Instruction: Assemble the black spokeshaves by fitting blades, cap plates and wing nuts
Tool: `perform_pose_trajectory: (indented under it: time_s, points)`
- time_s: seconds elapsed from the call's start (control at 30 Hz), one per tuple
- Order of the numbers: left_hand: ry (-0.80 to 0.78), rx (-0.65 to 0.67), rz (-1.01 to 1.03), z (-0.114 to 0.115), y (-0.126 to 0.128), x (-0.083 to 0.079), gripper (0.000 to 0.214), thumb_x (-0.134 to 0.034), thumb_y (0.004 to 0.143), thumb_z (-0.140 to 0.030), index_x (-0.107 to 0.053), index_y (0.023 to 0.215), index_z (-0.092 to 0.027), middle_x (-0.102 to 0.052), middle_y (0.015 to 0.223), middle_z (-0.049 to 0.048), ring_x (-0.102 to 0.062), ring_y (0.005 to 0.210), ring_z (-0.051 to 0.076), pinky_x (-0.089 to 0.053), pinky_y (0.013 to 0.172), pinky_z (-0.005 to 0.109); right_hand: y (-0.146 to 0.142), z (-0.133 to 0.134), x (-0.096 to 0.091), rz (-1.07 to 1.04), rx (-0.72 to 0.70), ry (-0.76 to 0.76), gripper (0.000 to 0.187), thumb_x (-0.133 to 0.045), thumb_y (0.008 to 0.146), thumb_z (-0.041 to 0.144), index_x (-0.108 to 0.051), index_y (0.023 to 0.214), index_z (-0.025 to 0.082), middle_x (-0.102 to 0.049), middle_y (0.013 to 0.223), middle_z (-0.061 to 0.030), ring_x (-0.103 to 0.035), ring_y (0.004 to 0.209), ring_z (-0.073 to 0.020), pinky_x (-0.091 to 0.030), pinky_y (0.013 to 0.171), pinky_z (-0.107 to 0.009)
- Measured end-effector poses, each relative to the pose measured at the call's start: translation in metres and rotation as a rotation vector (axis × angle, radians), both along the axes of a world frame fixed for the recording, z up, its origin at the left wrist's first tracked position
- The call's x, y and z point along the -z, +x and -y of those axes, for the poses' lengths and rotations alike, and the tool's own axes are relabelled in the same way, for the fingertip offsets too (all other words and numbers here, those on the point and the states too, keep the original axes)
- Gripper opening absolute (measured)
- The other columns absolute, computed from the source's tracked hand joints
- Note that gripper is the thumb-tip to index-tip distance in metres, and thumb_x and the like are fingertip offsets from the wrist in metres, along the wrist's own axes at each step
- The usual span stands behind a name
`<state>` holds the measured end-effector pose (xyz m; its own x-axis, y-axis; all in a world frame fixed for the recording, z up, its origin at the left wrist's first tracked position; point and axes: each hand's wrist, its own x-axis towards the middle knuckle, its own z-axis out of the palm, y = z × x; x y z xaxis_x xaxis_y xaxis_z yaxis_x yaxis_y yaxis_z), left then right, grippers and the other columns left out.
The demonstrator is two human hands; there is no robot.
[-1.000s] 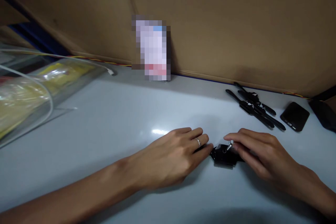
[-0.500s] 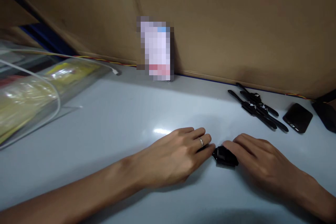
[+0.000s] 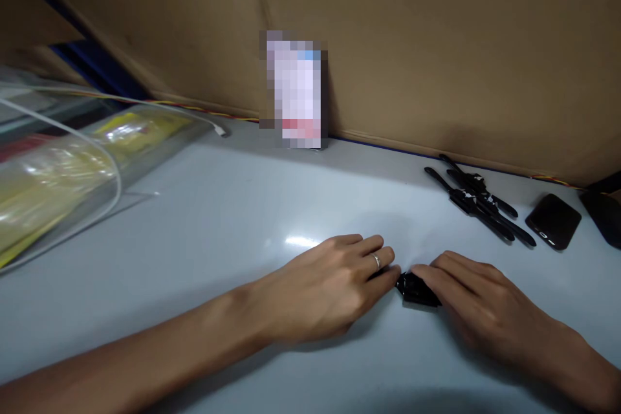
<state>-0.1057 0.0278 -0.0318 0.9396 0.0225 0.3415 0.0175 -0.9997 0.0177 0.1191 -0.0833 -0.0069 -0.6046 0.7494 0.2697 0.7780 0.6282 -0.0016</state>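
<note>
A small glossy black object (image 3: 417,291), its exact kind not clear, rests on the table between my two hands. My right hand (image 3: 485,301) is closed on its right side, thumb over the top, and hides that end. At its left end, my left hand (image 3: 342,288) lies palm down with curled fingers and a ring on one of them. The index finger touches the object's tip, while the thumb and whatever part lies under the palm are hidden.
Several long, thin black pieces (image 3: 478,204) lie crossed at the back right. Beside them sit a rounded black device (image 3: 554,222) and another dark object (image 3: 604,217). Clear plastic bags with yellow contents (image 3: 63,174) and a white cable (image 3: 119,184) occupy the left. A blurred-out upright item (image 3: 301,94) leans against the cardboard wall (image 3: 436,45).
The whole view has shifted slightly, so things appear a little further right. My right fingers cover a bit more of the black object; both hands otherwise keep nearly the same pose.
</note>
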Motion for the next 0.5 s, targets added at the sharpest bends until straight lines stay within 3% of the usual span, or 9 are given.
perform_pose_trajectory:
  time_s: [0.13, 0.33, 0.5]
  points:
    - [0.013, 0.002, 0.005, 0.000, 0.001, 0.000, 0.022, -0.047, 0.091, -0.005, -0.066, 0.100, -0.012, -0.064, 0.085, 0.0059, -0.055, 0.074, 0.021, -0.048, 0.061, 0.034, 0.002, -0.002, 0.002, -0.169, 0.040, -0.120, 0.028, -0.041, 0.102, 0.008, -0.067, 0.112, 0.010, -0.063, 0.080, -0.0064, -0.057, 0.071, -0.0177, -0.050, 0.062, -0.031]
    - [0.020, -0.007, -0.011, 0.000, 0.000, 0.000, 0.021, -0.049, 0.091, -0.005, -0.064, 0.102, -0.013, -0.063, 0.086, 0.0049, -0.054, 0.075, 0.019, -0.047, 0.062, 0.032, 0.008, -0.008, -0.001, -0.405, 0.118, -0.378, 0.019, -0.056, 0.101, 0.018, -0.070, 0.112, 0.018, -0.070, 0.087, -0.0027, -0.065, 0.075, -0.0135, -0.052, 0.069, -0.025]
    - [0.020, -0.002, -0.016, -0.001, -0.001, 0.001, 0.019, -0.050, 0.091, -0.006, -0.064, 0.101, -0.013, -0.063, 0.086, 0.0050, -0.055, 0.077, 0.020, -0.046, 0.062, 0.033, 0.011, -0.013, 0.002, -0.360, 0.057, -0.287, 0.022, -0.052, 0.103, 0.021, -0.070, 0.113, 0.015, -0.068, 0.085, -0.0046, -0.063, 0.074, -0.0146, -0.051, 0.067, -0.027]
